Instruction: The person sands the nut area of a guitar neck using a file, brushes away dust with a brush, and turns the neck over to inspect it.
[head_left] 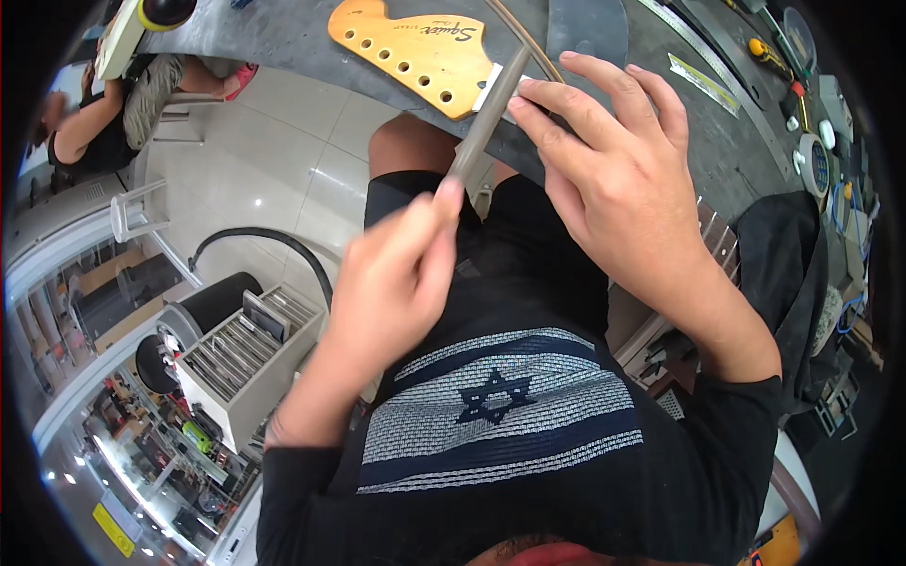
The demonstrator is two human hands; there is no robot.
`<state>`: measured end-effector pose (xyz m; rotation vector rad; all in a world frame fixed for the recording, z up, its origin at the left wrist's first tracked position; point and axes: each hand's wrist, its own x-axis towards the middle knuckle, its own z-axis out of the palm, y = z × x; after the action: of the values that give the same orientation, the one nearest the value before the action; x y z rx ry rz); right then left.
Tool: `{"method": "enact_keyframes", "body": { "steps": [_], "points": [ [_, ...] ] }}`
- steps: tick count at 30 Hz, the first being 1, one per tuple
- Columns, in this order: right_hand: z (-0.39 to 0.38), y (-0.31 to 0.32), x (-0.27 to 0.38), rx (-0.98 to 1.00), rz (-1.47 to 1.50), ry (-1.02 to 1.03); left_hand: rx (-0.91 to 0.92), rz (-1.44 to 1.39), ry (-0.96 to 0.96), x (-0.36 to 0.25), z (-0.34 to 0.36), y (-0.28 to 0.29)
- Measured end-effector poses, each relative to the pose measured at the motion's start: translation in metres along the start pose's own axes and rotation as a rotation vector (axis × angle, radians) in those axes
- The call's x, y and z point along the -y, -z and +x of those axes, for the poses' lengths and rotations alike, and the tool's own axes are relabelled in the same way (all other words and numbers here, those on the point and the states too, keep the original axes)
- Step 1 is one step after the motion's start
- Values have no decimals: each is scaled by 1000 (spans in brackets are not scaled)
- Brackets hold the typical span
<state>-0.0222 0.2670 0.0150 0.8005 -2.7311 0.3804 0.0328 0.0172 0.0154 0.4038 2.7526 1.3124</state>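
A guitar headstock of pale amber wood, with a row of tuner holes, lies at the grey bench's near edge. My left hand, slightly blurred, is closed round the near end of a flat grey file. The file slants across the neck beside the headstock, over a white strip. My right hand is spread over the neck, two fingertips close against the file's far part and the others lifted apart. Its thumb tip is hidden. A fretted fingerboard shows past my right wrist.
Steel rulers, a yellow-handled screwdriver and a round gauge lie on the right of the bench. Dark cloth hangs at right. A drawer unit and black hose stand left. Another person sits far left.
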Motion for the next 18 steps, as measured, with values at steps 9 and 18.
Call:
{"method": "enact_keyframes", "body": {
  "steps": [9, 18],
  "points": [
    [-2, 2, -2, 5, -18, 0, -1, 27, 14, -4, -19, 5],
    [-5, 2, -5, -8, -37, -1, -38, -37, -88, 8, 30, -19]
  ]
}}
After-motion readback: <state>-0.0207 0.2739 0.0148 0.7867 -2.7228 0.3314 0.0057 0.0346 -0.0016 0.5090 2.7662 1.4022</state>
